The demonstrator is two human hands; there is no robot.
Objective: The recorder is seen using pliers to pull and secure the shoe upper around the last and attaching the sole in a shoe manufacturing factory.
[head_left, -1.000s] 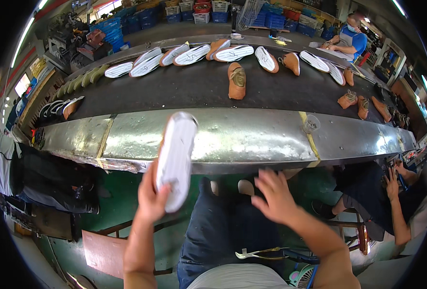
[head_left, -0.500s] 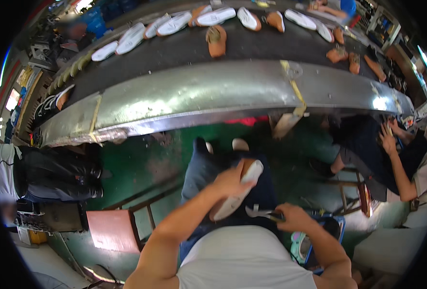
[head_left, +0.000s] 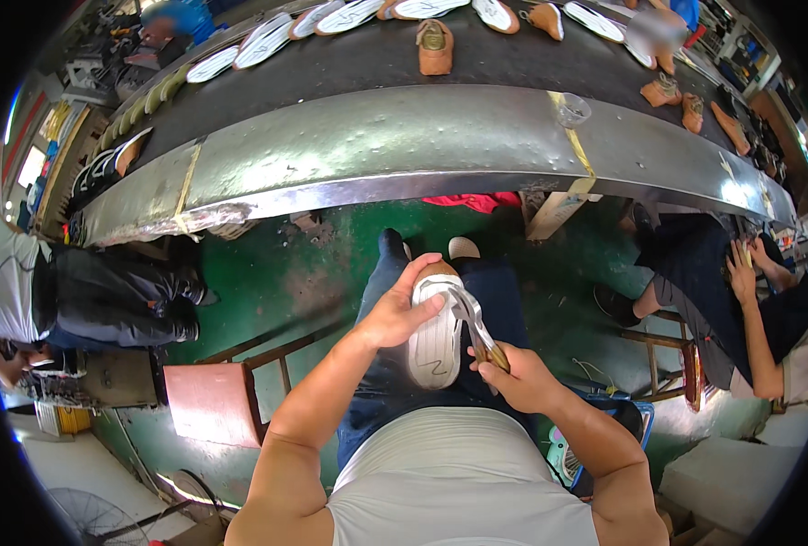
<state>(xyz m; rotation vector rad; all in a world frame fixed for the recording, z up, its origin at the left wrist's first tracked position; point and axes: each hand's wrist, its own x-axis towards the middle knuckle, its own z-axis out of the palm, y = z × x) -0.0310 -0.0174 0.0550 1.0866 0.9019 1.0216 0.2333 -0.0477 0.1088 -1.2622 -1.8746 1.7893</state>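
A shoe with a white sole and brown upper lies upside down over my lap. Its sole faces up and bears a dark pen mark. My left hand is closed around its toe end, the thumb lying on the sole and fingers along the far side. My right hand grips the handles of metal pincers. The pincers' head rests against the sole's right edge near the toe. How far their jaws are apart I cannot tell.
Ahead stands a metal-edged bench, its dark top lined with several shoes. A clear cup sits on its edge. A reddish stool is at left, a blue crate at right. People stand or sit on both sides.
My right hand has brought the pincers up and left onto the shoe. The shoe has turned more upright with its sole facing up, and my left thumb now presses on the sole.
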